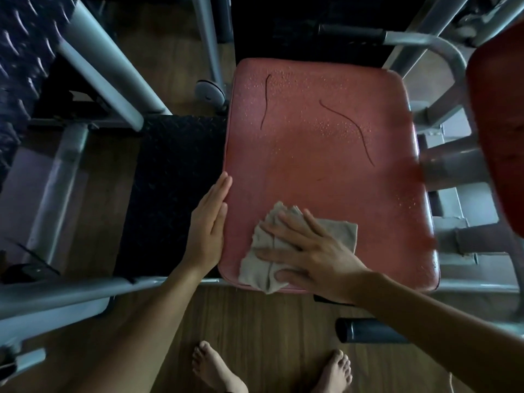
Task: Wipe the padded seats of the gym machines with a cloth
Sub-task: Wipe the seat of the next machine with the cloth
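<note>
Right hand (309, 256) lay flat, grip wide open, fingers spread, pressing the beige cloth (343, 231) onto the red padded seat (326, 154) at its near-left corner. Left hand (208, 228), fingers straight, braced the seat's left edge. Best play: firm overlapping strokes toward the far droplets (334, 126).

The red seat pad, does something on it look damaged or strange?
Yes. Two dark wavy lines, likely cracks, cross the far half of the red seat pad, with small droplets speckled around them, beyond the cloth.
</note>
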The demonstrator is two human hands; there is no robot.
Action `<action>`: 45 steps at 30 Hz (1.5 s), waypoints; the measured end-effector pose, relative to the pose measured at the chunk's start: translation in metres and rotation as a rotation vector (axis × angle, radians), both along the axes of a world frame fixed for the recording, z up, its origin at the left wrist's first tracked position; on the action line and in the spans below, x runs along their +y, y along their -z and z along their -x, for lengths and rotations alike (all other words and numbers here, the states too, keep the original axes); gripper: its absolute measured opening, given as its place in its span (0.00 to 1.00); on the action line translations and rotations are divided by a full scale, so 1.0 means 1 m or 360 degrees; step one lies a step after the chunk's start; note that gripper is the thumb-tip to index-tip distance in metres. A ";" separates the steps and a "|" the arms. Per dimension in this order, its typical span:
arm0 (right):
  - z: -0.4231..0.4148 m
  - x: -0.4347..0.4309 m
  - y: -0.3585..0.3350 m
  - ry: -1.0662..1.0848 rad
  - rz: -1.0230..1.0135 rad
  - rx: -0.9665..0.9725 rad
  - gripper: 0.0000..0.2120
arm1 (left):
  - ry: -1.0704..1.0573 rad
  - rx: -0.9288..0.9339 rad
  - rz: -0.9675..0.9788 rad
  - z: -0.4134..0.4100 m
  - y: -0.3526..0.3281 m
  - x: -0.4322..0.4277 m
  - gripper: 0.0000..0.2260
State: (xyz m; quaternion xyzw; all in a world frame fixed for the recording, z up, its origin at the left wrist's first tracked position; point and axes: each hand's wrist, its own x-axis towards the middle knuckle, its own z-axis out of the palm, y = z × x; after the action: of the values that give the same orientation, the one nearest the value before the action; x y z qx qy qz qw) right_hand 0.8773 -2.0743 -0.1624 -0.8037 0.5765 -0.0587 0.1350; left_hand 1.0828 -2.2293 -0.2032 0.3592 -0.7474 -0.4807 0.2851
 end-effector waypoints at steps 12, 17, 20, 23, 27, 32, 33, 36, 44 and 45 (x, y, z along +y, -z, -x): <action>-0.007 -0.128 0.005 0.0925 0.0034 0.0016 0.24 | -0.0241 -0.0151 -0.0063 0.001 0.002 0.007 0.22; -0.016 -0.047 -0.003 0.0479 -0.0027 -0.0001 0.24 | -0.0346 0.0009 -0.0094 -0.001 0.001 0.011 0.20; 0.003 -0.007 -0.008 0.0552 -0.0170 -0.0022 0.26 | -0.0324 -0.0199 0.0046 0.004 -0.004 0.010 0.19; 0.044 -0.018 -0.007 0.0855 -0.0202 0.0027 0.26 | -0.0292 -0.0499 0.0294 0.023 -0.017 0.008 0.20; 0.061 -0.055 -0.004 0.1201 -0.0195 -0.0067 0.27 | -0.0152 -0.0864 0.0521 0.061 -0.023 0.013 0.25; 0.048 0.014 -0.010 0.0761 -0.0175 0.0034 0.28 | 0.0072 -0.1136 0.0862 0.070 -0.022 0.019 0.25; 0.054 0.028 -0.010 0.0685 -0.0185 0.0041 0.28 | 0.0152 -0.1121 0.0898 0.070 -0.022 0.019 0.24; 0.076 0.043 -0.009 0.0602 -0.0181 0.0025 0.28 | 0.0203 -0.1112 0.0875 0.072 -0.023 0.017 0.23; 0.104 0.037 0.001 0.0734 -0.0151 -0.0039 0.28 | -0.0043 -0.1169 0.0692 0.099 -0.035 0.021 0.21; 0.113 0.032 0.002 0.0685 -0.0140 -0.0013 0.28 | -0.0050 -0.1205 0.0702 0.104 -0.034 0.022 0.22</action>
State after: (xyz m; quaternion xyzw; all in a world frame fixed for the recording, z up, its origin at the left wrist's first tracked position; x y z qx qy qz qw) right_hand 0.7642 -2.0423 -0.1646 -0.6551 0.7363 -0.0642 0.1565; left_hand 0.9792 -2.2071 -0.1691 0.4521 -0.8784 -0.1396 0.0681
